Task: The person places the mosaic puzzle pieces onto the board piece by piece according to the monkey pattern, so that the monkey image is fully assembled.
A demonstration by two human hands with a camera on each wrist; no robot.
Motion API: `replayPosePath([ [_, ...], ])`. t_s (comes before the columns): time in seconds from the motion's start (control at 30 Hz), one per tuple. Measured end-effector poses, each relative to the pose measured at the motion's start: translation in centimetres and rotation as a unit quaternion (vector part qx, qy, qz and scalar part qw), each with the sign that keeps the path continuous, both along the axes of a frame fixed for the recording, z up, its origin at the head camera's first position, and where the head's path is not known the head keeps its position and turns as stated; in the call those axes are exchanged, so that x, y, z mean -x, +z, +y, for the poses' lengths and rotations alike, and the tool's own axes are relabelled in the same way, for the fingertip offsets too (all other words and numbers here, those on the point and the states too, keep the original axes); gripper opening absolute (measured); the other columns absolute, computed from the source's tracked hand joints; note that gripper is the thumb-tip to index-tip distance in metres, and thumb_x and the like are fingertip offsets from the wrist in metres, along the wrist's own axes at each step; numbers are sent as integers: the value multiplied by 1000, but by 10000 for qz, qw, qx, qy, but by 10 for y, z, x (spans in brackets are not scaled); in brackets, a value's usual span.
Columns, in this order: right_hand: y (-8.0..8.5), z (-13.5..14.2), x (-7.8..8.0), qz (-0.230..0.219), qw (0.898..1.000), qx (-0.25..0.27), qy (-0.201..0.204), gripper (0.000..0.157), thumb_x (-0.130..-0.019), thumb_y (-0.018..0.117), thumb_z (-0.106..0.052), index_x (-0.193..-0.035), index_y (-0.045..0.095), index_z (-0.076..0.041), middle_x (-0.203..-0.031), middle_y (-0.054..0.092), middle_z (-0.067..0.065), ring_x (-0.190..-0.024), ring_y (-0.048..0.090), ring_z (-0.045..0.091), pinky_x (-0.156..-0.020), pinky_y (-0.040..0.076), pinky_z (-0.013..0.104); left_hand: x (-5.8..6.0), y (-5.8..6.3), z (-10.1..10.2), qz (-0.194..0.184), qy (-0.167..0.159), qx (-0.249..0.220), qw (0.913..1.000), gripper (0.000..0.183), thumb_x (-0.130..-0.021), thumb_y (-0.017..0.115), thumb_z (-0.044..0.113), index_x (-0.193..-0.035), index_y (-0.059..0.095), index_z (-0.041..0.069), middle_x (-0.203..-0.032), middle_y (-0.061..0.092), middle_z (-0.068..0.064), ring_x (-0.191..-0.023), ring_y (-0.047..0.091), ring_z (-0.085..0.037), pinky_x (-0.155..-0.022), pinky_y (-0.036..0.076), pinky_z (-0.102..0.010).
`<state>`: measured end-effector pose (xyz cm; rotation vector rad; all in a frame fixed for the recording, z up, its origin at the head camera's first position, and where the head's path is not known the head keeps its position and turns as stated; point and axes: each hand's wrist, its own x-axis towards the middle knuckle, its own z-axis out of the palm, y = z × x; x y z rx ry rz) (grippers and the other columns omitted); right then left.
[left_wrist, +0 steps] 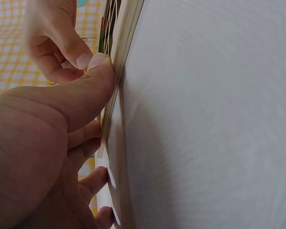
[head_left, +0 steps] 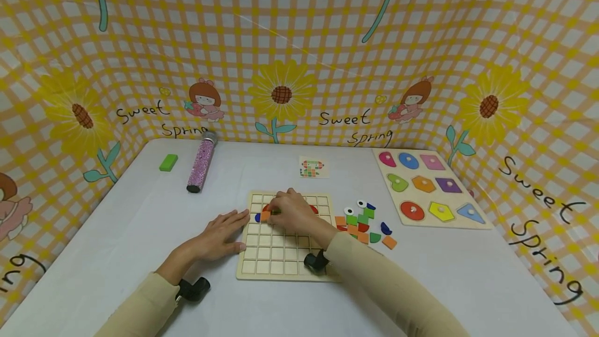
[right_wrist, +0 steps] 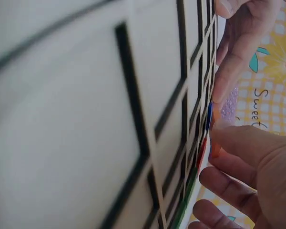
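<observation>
A wooden grid board [head_left: 250, 267] lies flat in the middle of the table. Over its upper left squares, my right hand [head_left: 297, 212] pinches an orange square tile [right_wrist: 216, 151] between thumb and finger. A blue piece [head_left: 258, 218] sits on the grid just left of that tile. Red [head_left: 314, 209] shows on the board beyond the right hand, which hides part of the upper rows. My left hand [head_left: 217, 235] rests at the board's left side with fingers extended; in the left wrist view its thumb touches the board's edge [left_wrist: 126, 38].
Several loose coloured pieces [head_left: 363, 219] lie right of the board. A picture card [head_left: 314, 167] is behind it. Farther right lies a knobbed shape puzzle [head_left: 409, 196]. At the back left are a glittery pink microphone [head_left: 201, 165] and a green block [head_left: 168, 163].
</observation>
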<state>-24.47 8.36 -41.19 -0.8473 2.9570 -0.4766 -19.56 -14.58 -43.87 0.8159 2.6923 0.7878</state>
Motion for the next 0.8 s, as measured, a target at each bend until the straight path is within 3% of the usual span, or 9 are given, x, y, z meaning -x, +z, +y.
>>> replayPosePath([
  [0.17,-2,-2,-1,87,9999,-77,-31,24,-82,72,-30,-101,74,-16,-104,67,-2,-92,52,20,-80,43,34,0,0,0,25,-20,-8,10000,69,-92,60,29,-148,28,5,-158,22,-12,-144,15,-41,-111,13,-66],
  [0.37,-4,0,-1,402,9991,-149,36,23,-81,74,-32,-97,74,-16,-97,67,-2,-85,51,19,-74,42,30,-1,0,0,52,-26,-30,10000,69,-92,60,29,-148,28,4,-157,23,-13,-144,16,-42,-110,13,-66],
  [0.8,-3,0,-3,261,9997,-37,-7,23,-81,73,-29,-101,73,-16,-104,66,0,-92,52,21,-80,43,33,0,-1,-1,92,-38,-5,10000,69,-92,60,29,-148,28,4,-157,23,-13,-144,16,-41,-110,14,-67],
])
